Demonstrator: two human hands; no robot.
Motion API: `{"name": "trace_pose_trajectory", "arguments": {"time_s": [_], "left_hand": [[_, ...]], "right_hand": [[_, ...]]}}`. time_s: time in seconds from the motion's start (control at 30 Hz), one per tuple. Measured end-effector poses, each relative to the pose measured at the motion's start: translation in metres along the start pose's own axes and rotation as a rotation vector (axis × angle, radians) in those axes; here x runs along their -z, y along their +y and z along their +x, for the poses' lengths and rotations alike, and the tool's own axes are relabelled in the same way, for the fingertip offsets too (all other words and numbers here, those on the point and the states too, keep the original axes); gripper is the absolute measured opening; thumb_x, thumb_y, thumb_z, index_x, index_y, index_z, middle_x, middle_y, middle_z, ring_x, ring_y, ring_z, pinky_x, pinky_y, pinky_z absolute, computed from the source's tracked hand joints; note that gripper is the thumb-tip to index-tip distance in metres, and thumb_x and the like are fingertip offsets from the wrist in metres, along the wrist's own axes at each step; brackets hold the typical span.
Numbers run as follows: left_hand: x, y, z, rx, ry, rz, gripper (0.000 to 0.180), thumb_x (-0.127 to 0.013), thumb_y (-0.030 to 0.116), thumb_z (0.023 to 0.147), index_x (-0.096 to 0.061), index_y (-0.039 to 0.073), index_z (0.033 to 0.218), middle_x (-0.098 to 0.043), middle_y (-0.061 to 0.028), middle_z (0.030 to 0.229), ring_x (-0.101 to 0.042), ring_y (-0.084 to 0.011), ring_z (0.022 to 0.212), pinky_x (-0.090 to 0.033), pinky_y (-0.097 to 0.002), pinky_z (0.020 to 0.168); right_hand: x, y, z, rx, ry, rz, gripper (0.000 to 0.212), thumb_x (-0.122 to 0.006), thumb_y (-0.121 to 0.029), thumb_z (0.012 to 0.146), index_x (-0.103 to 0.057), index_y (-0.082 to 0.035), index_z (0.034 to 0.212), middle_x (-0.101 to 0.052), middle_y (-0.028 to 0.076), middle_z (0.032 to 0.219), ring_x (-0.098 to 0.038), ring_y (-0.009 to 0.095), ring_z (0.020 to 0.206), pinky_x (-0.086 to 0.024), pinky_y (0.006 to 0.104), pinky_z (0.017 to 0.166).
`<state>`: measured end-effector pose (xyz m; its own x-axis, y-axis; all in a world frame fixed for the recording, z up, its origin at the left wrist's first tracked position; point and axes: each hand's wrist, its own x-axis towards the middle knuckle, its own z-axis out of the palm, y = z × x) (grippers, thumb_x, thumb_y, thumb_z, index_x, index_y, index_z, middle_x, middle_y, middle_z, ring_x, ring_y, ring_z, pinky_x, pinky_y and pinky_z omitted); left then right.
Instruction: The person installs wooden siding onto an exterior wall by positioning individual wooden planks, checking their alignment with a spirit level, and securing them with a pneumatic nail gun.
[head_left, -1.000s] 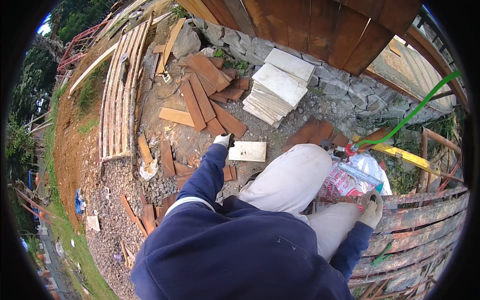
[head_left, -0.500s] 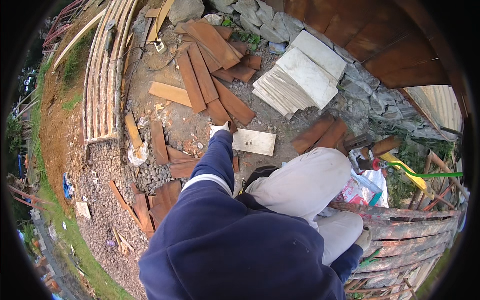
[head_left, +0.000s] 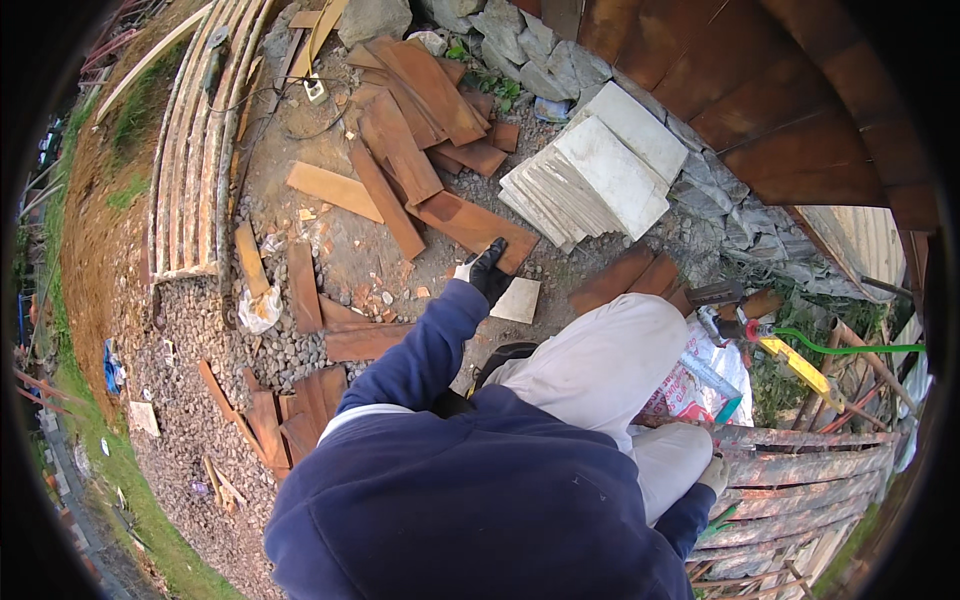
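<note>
My left hand (head_left: 485, 272), in a black and white work glove, is closed on the near end of a brown plank (head_left: 468, 222) with a wood-like grain. The plank's far end lies among a loose pile of similar brown planks (head_left: 432, 92). Just below the hand a pale rectangular slab (head_left: 517, 299) lies on the ground, partly covered by the glove and sleeve. My right hand (head_left: 716, 474), in a light glove, is by my bent right knee. Its fingers are mostly hidden, so I cannot tell what they do.
White slabs (head_left: 610, 170) are stacked beside a stone wall (head_left: 560, 75). More brown pieces (head_left: 368, 341) lie on gravel at left. A power socket (head_left: 315, 90) with a cable sits near a ribbed metal frame (head_left: 195, 150). At right are a yellow level (head_left: 797, 366), a green hose and a bag.
My left hand has moved right and slightly nearer, turning so its dark fingers show. The plank at it has shifted with its near end to the right. My right hand stays by the knee.
</note>
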<state>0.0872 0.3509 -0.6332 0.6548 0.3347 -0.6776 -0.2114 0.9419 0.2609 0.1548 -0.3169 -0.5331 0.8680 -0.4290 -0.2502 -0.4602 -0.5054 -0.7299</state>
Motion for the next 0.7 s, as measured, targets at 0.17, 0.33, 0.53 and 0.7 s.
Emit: {"name": "trace_pose_trajectory", "arguments": {"time_s": [0.17, 0.33, 0.53, 0.7], "left_hand": [[-0.088, -0.06, -0.107, 0.108, -0.265, 0.052, 0.037, -0.069, 0.018, 0.097, -0.058, 0.008, 0.132, -0.065, -0.0053, 0.127, -0.065, -0.0196, 0.111, -0.055, -0.0329, 0.096], [-0.137, -0.068, -0.152, -0.007, -0.476, 0.882, 0.029, -0.068, 0.012, 0.097, -0.064, -0.002, 0.123, -0.07, -0.0079, 0.116, -0.066, -0.0138, 0.105, -0.053, -0.0281, 0.094], [-0.193, -0.09, -0.205, -0.133, -1.078, 1.405, 0.033, -0.071, 0.001, 0.087, -0.066, -0.001, 0.119, -0.073, -0.0101, 0.113, -0.069, -0.0146, 0.103, -0.055, -0.0309, 0.091], [-0.252, -0.134, -0.226, -0.369, -1.467, 1.673, 0.037, -0.076, 0.015, 0.082, -0.066, 0.001, 0.116, -0.072, -0.0169, 0.101, -0.07, -0.0311, 0.091, -0.054, -0.0373, 0.083]], "right_hand": [[-0.008, -0.011, -0.007, 0.201, 0.037, -0.302, 0.031, -0.056, -0.017, 0.091, -0.069, 0.001, 0.113, -0.071, 0.01, 0.099, -0.065, 0.02, 0.092, -0.051, 0.0328, 0.087], [-0.038, -0.088, -0.061, 0.334, -0.058, 0.066, 0.035, -0.056, 0.001, 0.087, -0.066, 0.001, 0.121, -0.069, 0.011, 0.111, -0.064, 0.019, 0.105, -0.05, 0.0333, 0.095], [-0.057, -0.269, -0.164, 0.618, -0.722, 0.455, 0.069, -0.074, -0.011, 0.084, -0.043, 0.001, 0.144, -0.059, 0.013, 0.136, -0.058, 0.025, 0.127, -0.047, 0.0359, 0.103], [-0.046, -0.271, -0.179, 0.632, -0.461, 0.661, 0.049, -0.067, -0.004, 0.087, -0.052, 0.003, 0.133, -0.063, 0.012, 0.125, -0.062, 0.017, 0.11, -0.051, 0.031, 0.092]]}}
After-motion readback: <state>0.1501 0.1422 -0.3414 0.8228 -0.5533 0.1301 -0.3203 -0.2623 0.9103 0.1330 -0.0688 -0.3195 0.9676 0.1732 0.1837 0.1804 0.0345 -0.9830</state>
